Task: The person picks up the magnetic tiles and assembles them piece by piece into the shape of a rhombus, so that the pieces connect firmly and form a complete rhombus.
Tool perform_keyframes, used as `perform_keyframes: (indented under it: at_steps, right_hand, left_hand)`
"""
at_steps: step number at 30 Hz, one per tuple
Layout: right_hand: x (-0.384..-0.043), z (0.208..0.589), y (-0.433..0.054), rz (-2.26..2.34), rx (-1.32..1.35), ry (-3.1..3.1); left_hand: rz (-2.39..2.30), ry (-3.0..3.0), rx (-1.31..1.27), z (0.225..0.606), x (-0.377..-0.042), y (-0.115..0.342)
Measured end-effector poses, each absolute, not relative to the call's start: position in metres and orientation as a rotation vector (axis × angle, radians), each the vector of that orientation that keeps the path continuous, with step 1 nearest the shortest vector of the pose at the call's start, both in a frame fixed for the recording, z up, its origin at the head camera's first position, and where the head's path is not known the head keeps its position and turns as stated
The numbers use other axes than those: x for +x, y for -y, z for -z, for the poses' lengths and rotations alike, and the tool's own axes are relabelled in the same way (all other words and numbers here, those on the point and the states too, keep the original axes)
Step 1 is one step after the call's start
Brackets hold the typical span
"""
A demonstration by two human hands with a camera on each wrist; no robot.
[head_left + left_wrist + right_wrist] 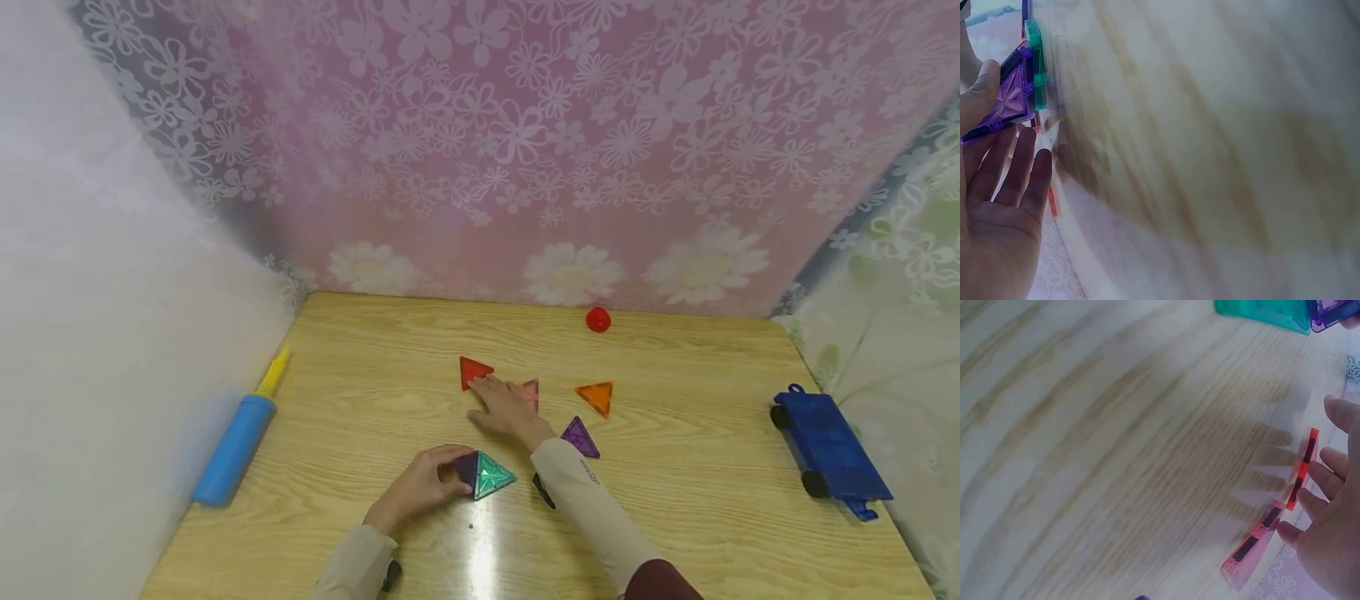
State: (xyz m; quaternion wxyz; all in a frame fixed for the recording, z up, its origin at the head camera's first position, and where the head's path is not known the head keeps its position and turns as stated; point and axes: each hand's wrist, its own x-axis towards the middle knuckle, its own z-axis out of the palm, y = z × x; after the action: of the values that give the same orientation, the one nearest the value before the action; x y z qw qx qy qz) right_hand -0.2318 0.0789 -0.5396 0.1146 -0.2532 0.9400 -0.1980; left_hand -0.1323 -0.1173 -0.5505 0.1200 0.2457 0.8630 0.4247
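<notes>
My left hand (420, 487) pinches a purple triangular magnetic tile (1013, 100) between thumb and fingers at the front middle of the table. Against that tile's edge sits a green triangular tile (492, 476), with its star pattern facing up. My right hand (506, 411) reaches across the table, fingers extended over a red triangular tile (472, 370). In the right wrist view its fingertips are at the edge of the red tile (1302, 469); whether they touch it is hard to tell. A pink triangular tile (531, 393) lies partly hidden beneath that hand.
Right of the right hand lie an orange triangular tile (596, 397) and another purple one (580, 437). A small red round piece (597, 319) is near the back edge. A blue pump (236, 450) lies at the left, a blue toy wagon (832, 450) at the right.
</notes>
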Motion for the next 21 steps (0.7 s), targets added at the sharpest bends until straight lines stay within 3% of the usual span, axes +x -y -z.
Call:
perform_keyframes:
  at_steps: [21]
  right_hand:
    - [-0.218,0.536,-0.092,0.621,-0.833,-2.738]
  left_hand:
    - [-1.256,-2.533,0.739,0.55,-0.132,0.118]
